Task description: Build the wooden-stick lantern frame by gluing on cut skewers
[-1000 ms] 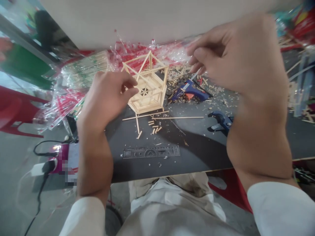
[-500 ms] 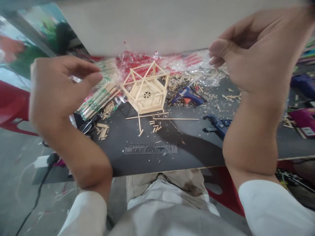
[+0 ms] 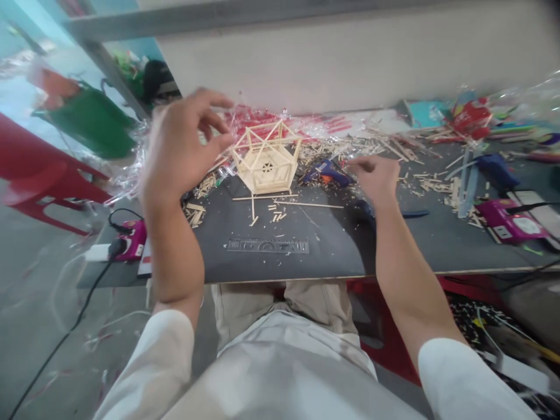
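Observation:
A hexagonal frame of thin wooden sticks (image 3: 268, 163) stands on the dark table, with a small wheel-like pattern in its floor. To its left my left hand (image 3: 184, 143) is raised, fingers apart and nothing in them. My right hand (image 3: 378, 178) is lower, right of a blue glue gun (image 3: 328, 172); its fingers are pressed together, and what they hold, if anything, is too small to make out. Blue pliers (image 3: 413, 214) lie partly hidden behind my right wrist. In front of the frame lie a long stick (image 3: 312, 204) and short cut pieces.
A clear ruler (image 3: 268, 245) lies near the table's front edge. Red sticks in plastic wrap (image 3: 254, 116) and wood scraps fill the back. Magenta power sockets (image 3: 510, 220) with cables are at the right; another (image 3: 133, 239) is at the left. A red stool (image 3: 39, 175) stands left.
My left hand has moved right, toward the frame, its fingers spreading. My right hand has come down and left to near the glue gun. The view has shifted, showing more at the right.

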